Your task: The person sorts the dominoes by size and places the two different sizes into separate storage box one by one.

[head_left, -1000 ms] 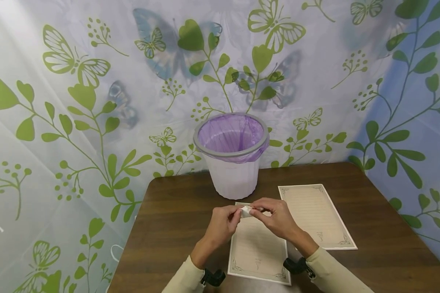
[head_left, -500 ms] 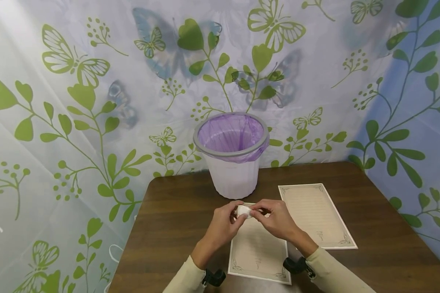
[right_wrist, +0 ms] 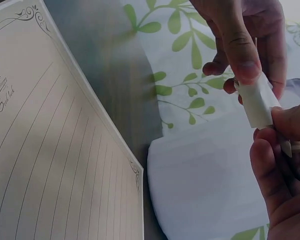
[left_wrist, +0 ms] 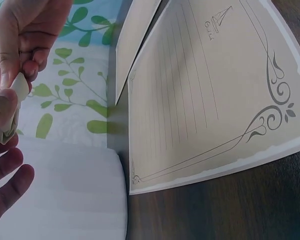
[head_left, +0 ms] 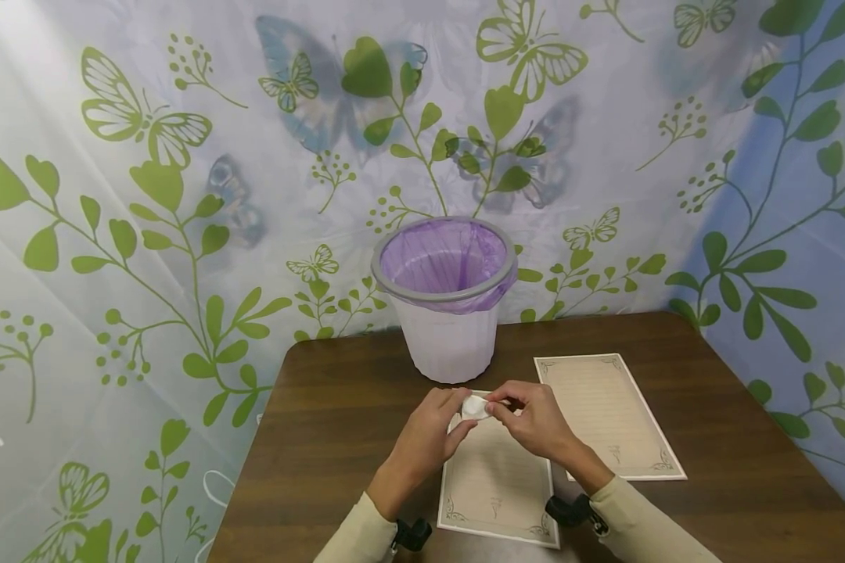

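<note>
A small white folded piece (head_left: 475,407), possibly paper, is held between both hands above a lined, bordered sheet (head_left: 496,485). From the left, my left hand (head_left: 418,438) pinches it; in the right wrist view that hand's thumb (right_wrist: 247,70) lies flat against the white piece (right_wrist: 258,102). At its other end my right hand (head_left: 535,418) grips it between thumb and fingertips. A thin pointed part shows below the right thumb in the right wrist view; its kind is unclear. In the left wrist view the lower left-hand fingers (left_wrist: 12,187) stand apart from the piece.
Behind the hands stands a white waste bin (head_left: 447,344) with a grey rim and purple liner. Another bordered sheet (head_left: 605,407) lies to the right on the dark wooden table (head_left: 338,422). A leaf-and-butterfly curtain (head_left: 183,258) hangs close behind and beside the table.
The white piece has turned between the fingers and shows a rounder face. My left-hand fingers and thumb have spread further apart around it. The right hand has barely shifted; sheets and bin are unchanged.
</note>
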`<action>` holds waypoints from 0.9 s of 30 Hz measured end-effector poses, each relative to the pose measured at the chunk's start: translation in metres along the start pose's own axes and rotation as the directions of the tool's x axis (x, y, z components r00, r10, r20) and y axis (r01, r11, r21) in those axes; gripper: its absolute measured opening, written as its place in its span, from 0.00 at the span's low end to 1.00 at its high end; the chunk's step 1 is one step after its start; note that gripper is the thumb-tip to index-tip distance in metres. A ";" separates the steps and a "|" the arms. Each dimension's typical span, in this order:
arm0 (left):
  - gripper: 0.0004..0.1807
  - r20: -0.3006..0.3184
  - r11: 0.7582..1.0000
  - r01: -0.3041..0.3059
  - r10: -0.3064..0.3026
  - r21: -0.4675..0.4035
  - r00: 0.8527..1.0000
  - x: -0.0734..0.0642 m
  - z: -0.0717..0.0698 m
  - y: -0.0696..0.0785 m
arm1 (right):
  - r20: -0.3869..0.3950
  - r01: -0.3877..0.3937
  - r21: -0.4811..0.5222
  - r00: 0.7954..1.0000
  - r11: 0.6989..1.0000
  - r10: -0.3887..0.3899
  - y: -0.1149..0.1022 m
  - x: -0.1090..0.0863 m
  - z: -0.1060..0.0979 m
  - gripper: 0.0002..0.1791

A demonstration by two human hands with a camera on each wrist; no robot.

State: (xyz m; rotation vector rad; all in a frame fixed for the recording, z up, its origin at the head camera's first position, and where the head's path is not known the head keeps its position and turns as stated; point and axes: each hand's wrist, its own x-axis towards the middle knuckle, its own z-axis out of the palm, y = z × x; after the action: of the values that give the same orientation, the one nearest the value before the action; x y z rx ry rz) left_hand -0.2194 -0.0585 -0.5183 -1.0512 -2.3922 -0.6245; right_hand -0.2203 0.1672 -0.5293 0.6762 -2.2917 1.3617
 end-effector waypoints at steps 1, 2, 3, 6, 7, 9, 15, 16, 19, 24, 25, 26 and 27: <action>0.25 0.011 1.000 0.000 0.000 0.003 1.000 0.000 0.000 0.000 | 0.002 -0.004 0.011 1.000 1.000 0.004 0.000 0.000 0.000 0.07; 0.24 0.020 1.000 -0.002 0.002 0.006 1.000 0.000 0.000 0.000 | 0.005 -0.007 0.020 1.000 1.000 0.007 0.000 0.000 0.000 0.07; 0.24 0.028 1.000 -0.005 0.004 0.009 1.000 -0.001 0.000 0.000 | 0.010 -0.011 0.029 1.000 1.000 0.010 0.000 0.000 0.000 0.07; 0.22 0.036 1.000 -0.012 0.012 0.003 0.999 -0.001 0.000 0.000 | 0.034 -0.033 0.057 0.999 0.998 0.031 0.000 -0.001 0.000 0.06; 0.22 0.032 1.000 -0.019 0.019 0.001 0.999 -0.002 0.000 0.000 | 0.043 -0.043 0.065 0.998 0.997 0.040 0.000 -0.001 0.000 0.05; 0.21 0.026 1.000 -0.023 0.024 -0.012 0.999 -0.002 0.000 0.000 | 0.059 -0.057 0.079 0.997 0.995 0.053 0.000 -0.001 0.000 0.04; 0.17 0.010 0.998 0.005 -0.004 -0.064 1.000 -0.004 0.001 -0.002 | 0.075 -0.075 0.114 0.995 0.991 0.067 -0.003 -0.001 0.002 0.04; 0.17 0.005 0.997 0.012 -0.012 -0.079 1.000 -0.005 0.001 -0.002 | 0.075 -0.075 0.117 0.995 0.990 0.067 -0.004 -0.001 0.002 0.05; 0.15 -0.016 0.990 0.030 -0.032 -0.139 0.999 -0.006 0.001 -0.003 | 0.069 -0.069 0.118 0.996 0.991 0.061 -0.012 -0.001 0.003 0.07; 0.13 -0.036 0.970 0.068 -0.078 -0.233 0.996 -0.005 -0.003 -0.004 | 0.098 -0.030 0.134 0.995 0.991 0.016 -0.032 0.002 -0.001 0.13; 0.12 -0.038 0.969 0.071 -0.082 -0.238 0.996 -0.004 -0.004 -0.004 | 0.102 -0.022 0.131 0.995 0.991 0.009 -0.034 0.002 -0.002 0.14; 0.11 -0.037 0.967 0.076 -0.087 -0.244 0.996 -0.004 -0.005 -0.003 | 0.104 -0.014 0.127 0.995 0.992 0.001 -0.035 0.002 -0.002 0.14; 0.10 -0.034 0.966 0.080 -0.091 -0.246 0.995 -0.003 -0.006 -0.003 | 0.103 -0.007 0.122 0.995 0.992 -0.006 -0.035 0.002 -0.002 0.14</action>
State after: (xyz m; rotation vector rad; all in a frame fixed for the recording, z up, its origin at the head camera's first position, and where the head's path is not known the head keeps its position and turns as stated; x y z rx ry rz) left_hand -0.2184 -0.0650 -0.5163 -1.0232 -2.3750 -0.9841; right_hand -0.2013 0.1542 -0.5028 0.8024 -2.3013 1.5105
